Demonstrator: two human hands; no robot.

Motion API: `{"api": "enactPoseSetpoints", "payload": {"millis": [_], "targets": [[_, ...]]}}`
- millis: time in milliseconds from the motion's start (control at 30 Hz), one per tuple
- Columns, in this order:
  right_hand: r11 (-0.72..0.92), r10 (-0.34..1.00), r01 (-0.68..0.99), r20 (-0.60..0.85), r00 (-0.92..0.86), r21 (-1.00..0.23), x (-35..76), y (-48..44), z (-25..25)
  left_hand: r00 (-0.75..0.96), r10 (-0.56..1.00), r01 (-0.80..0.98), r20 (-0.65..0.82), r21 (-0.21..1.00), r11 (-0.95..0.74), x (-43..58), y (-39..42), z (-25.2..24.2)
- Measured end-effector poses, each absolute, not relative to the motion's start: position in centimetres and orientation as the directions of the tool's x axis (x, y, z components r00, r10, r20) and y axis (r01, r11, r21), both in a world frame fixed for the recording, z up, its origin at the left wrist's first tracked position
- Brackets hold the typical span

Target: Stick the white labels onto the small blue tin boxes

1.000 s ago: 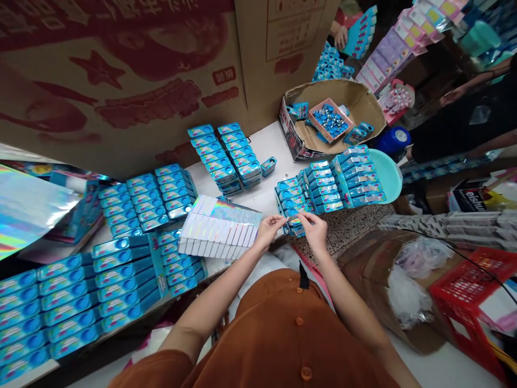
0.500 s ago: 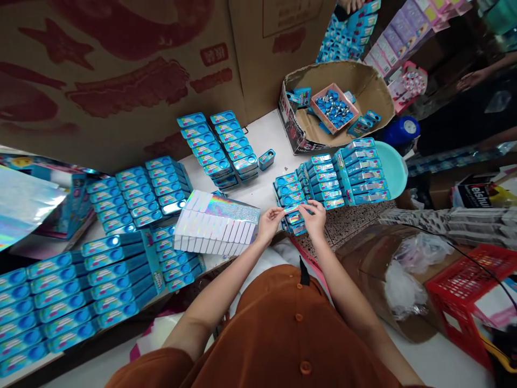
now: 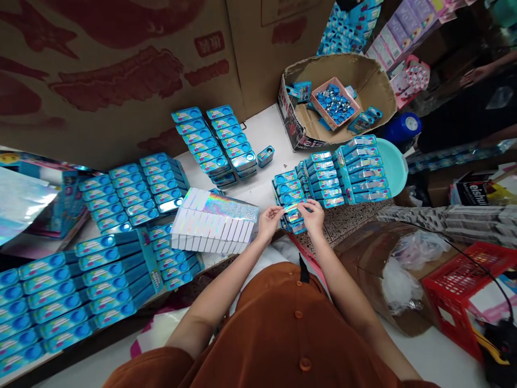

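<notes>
My left hand (image 3: 270, 221) and my right hand (image 3: 313, 214) pinch the two ends of a small blue box (image 3: 291, 207) between them. They hold it right over a low stack of the same blue boxes (image 3: 290, 188) at the table's near edge. A white holographic pack (image 3: 215, 222) lies just left of my left hand. Both hands' fingers are closed on the box.
Rows of blue boxes (image 3: 133, 188) cover the white table (image 3: 266, 137), with more at the far left (image 3: 81, 291) and right (image 3: 357, 170). A torn cardboard box (image 3: 363, 81) holds a pink tray of parts. A red crate (image 3: 464, 285) and a plastic bag stand at the right. Another person's arm (image 3: 480, 73) shows far right.
Both hands moved slightly forward and up with the small box, onto the stack. The camera tilted a little, shifting the scene down-left.
</notes>
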State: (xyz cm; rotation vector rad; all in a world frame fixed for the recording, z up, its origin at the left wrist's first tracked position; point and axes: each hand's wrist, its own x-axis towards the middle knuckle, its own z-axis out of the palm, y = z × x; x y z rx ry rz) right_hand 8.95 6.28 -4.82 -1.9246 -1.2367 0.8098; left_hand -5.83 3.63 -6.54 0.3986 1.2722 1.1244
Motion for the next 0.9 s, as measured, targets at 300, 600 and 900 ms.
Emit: {"api": "enactPoseSetpoints", "payload": {"millis": [300,600,900], "targets": [[-0.225,0.948,0.629,-0.019,0.317,-0.744,7.8,6.2,-3.8,-0.074,0.798,-0.574,-0.598,0.680,0.456,-5.3,3.7,-7.1],[-0.368,0.889,0.532,-0.120,0.443,-0.762,8.1,6.4,-4.2,0.030,0.628,-0.644,-0.777,0.466,0.607,-4.8,3.7,-7.8],[-0.383,0.895,0.445,-0.206,0.396,-0.810,9.1,7.2,-5.5,-0.057,0.603,-0.471,-0.796,0.553,0.687,-3.0,2.0,-9.1]]}}
